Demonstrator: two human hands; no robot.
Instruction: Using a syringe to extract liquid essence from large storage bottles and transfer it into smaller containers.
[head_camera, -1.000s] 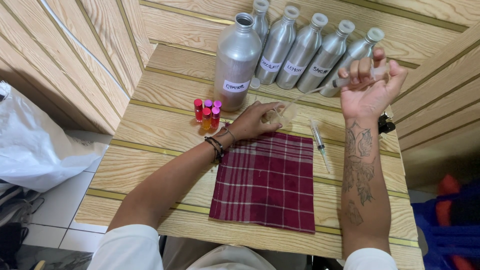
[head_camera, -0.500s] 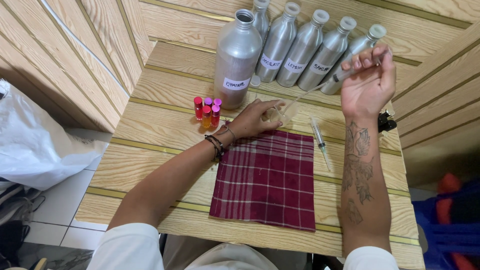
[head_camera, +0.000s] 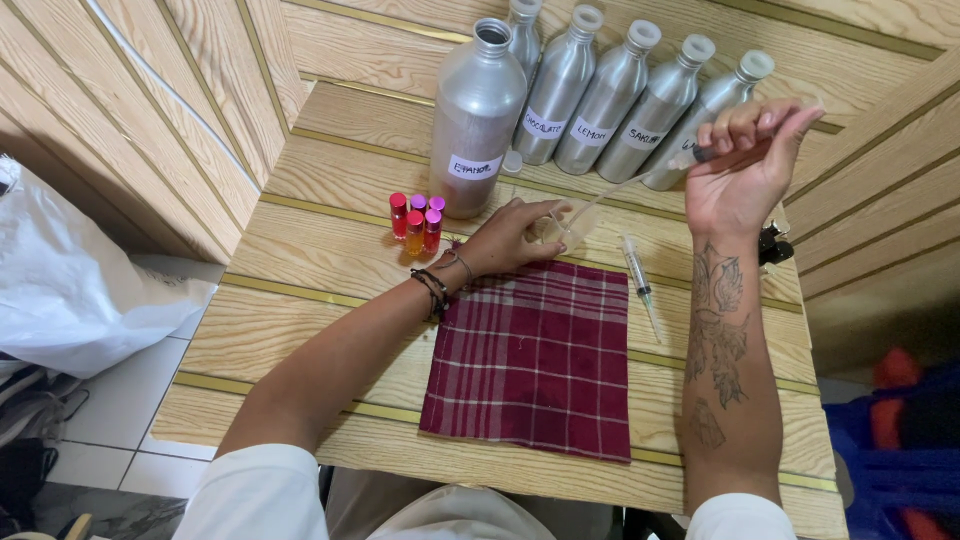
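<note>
Syringe (head_camera: 640, 180) held up in right hand (head_camera: 745, 170), needle slanting down-left toward small clear cup (head_camera: 560, 228) on the table (head_camera: 330, 260). Right forearm upright from elbow at table's near edge, wrist bent, tattoo on inner forearm. Right fingers curled together, pinching the syringe's top end; thumb hidden behind fingers, can't tell its exact grip. Left hand (head_camera: 510, 240) rests on table, arm stretched forward across the wood, bracelets at the wrist. Left fingers wrapped round the cup, closed on it, steadying it just above the top edge of the red plaid cloth (head_camera: 535, 365). Second syringe (head_camera: 638, 275) lies flat on table, just right of the cloth, between both arms. Cluster of small vials (head_camera: 415, 222) with red and pink caps stands left of the left hand, near it. Big open metal bottle (head_camera: 475, 120) behind the vials; row of slimmer capped metal bottles (head_camera: 620, 95) leaning against back wall. White plastic bag (head_camera: 70, 290) on floor at left.
</note>
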